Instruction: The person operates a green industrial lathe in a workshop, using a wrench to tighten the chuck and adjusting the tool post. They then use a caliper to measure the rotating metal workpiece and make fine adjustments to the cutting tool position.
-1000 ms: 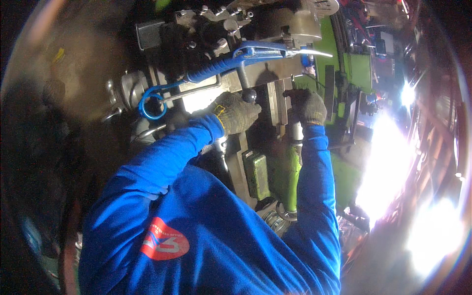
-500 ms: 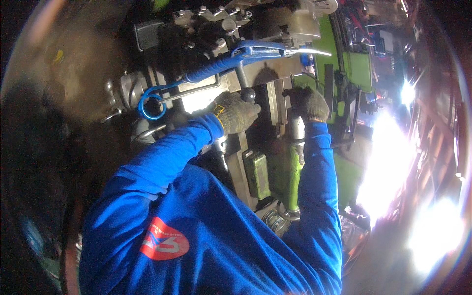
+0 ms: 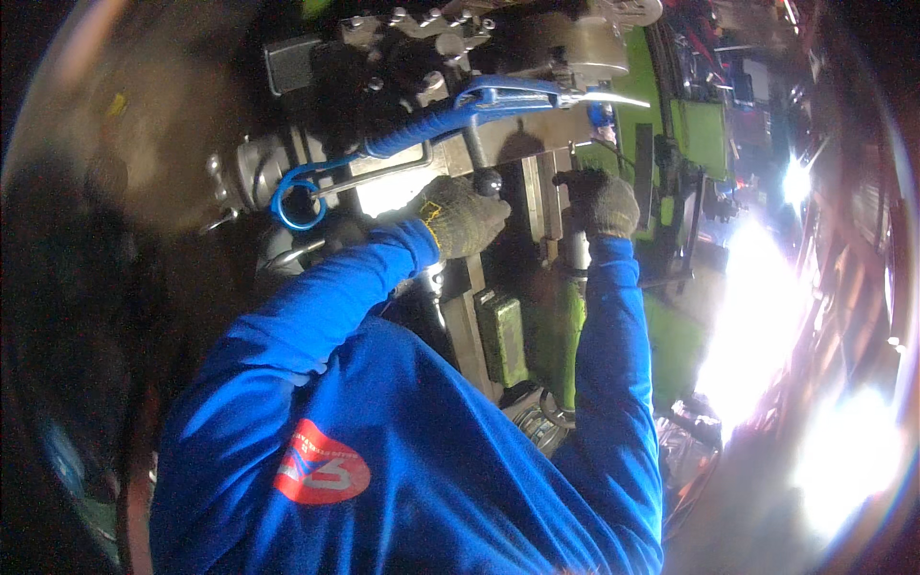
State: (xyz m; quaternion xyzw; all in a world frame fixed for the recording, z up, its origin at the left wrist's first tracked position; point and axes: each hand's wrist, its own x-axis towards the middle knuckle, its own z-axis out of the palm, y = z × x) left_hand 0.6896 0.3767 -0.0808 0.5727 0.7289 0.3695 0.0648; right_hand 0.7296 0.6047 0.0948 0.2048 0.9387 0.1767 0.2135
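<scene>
Head view. Your left hand point(image 3: 465, 220), gloved, is resting curled at the lower end of a lever point(image 3: 476, 150), its upper edge meeting the black knob point(image 3: 487, 182). The palm and inner fingers are facing away from the camera, so whether they are closing around the lever cannot be told. Your right hand point(image 3: 606, 203), also gloved, is bending its fingers beside a pale cylinder point(image 3: 579, 251); its fingertips are merging with dark metal, and neither its grip nor anything inside it can be made out. The glove and your right sleeve point(image 3: 613, 335) are partly covering the cylinder and the green tube point(image 3: 572, 374) below it. A blue air gun point(image 3: 508, 96) is lying across the lever's upper end and concealing where it joins the machine. White glare point(image 3: 752, 331) is washing out the right side, while shadow is swallowing the left.

The lever is standing in front of you, just left of a pair of upright metal bars point(image 3: 541, 201). Its long axis is running nearly up and down the view, the knob end pointing toward you and leaning slightly right. The shaft is showing as plain grey, round metal; the knob is appearing as a glossy black ball, catching a small highlight.
</scene>
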